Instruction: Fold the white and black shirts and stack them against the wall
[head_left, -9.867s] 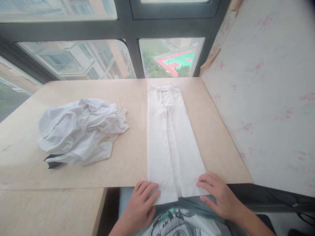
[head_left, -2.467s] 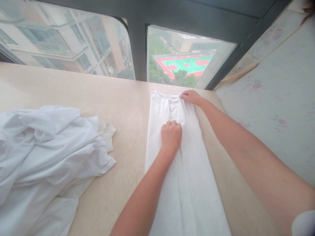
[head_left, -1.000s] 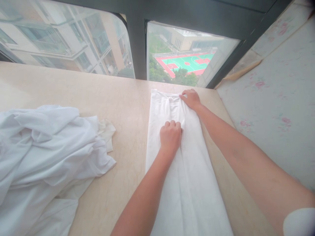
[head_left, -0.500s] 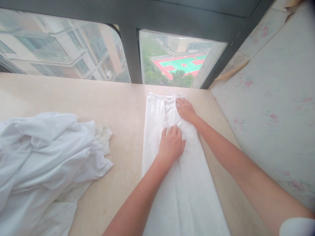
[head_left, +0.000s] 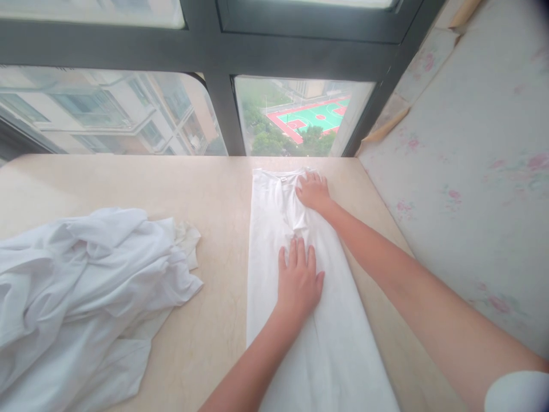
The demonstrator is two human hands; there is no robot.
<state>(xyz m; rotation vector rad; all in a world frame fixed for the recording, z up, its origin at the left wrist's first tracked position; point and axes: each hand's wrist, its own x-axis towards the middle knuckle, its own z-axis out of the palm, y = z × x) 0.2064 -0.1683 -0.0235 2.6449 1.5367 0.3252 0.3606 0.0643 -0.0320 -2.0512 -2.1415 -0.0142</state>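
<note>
Where a garment (head_left: 338, 312) lies flat, 2 hands (head_left: 298, 286) (head_left: 314, 191) rest.

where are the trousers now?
Head view, just right of centre: the trousers lie on the table under the left hand and right hand, between the pile at left and the wall.
</note>
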